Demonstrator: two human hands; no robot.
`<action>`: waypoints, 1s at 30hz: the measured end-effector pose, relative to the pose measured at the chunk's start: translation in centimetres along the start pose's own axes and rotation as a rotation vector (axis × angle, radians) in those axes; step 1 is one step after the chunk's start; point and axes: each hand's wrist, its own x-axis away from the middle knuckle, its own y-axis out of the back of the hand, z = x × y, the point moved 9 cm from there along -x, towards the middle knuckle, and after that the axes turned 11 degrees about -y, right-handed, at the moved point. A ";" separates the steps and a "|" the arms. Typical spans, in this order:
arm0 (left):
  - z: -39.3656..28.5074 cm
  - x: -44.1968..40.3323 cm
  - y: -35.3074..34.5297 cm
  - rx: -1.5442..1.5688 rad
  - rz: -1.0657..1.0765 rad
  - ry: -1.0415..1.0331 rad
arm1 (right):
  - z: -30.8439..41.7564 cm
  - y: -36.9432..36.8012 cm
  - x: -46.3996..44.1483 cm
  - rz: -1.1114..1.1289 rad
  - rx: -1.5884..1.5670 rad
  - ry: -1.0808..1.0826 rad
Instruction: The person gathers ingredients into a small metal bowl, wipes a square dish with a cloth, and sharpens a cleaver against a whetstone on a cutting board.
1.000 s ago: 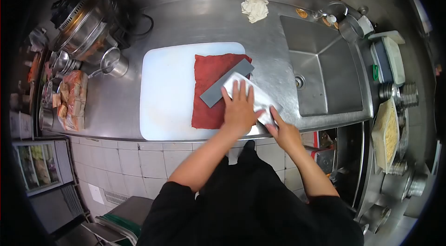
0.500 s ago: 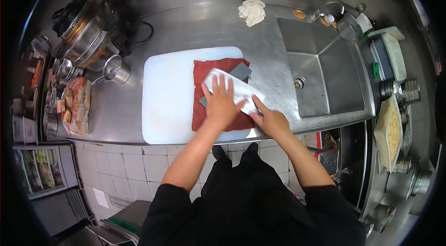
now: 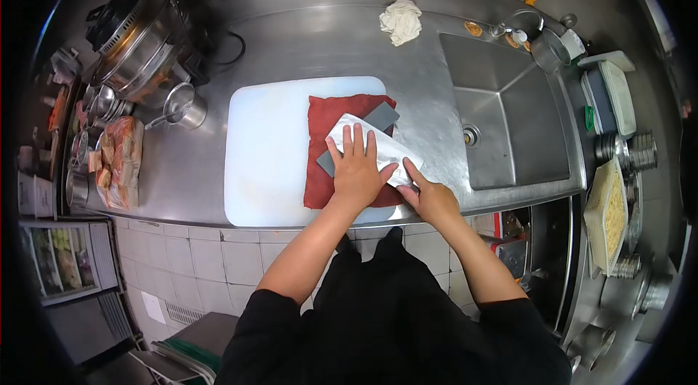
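Note:
A broad, shiny cleaver lies flat across a grey whetstone, whose two ends stick out from under the blade. My left hand presses on the blade with its fingers stretched out and apart. At the blade's lower right end, my right hand is closed around the cleaver, hiding its handle. Beneath the stone is a folded red cloth. That cloth rests on the right part of a white cutting board.
To the right is a steel sink. A crumpled white cloth lies at the back of the steel counter. On the left stand a metal appliance, a small pot and bagged bread. A basket sits far right.
The cleaver and both hands have slid slightly toward me and to the right over the whetstone. The whole view has shifted a little too.

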 end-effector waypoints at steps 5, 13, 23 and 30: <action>8.9 -4.8 -0.7 0.015 -0.026 0.103 | 6.9 1.1 -7.6 -0.128 0.044 0.128; -0.2 -0.4 -1.2 -0.023 0.073 -0.007 | 0.6 0.0 -0.8 0.024 0.028 -0.014; 7.8 -5.0 -0.9 -0.013 -0.018 0.085 | 5.9 1.2 -7.2 -0.132 0.053 0.085; 2.2 -1.7 -0.9 -0.023 -0.019 0.039 | 1.8 0.4 -1.8 -0.010 0.029 0.021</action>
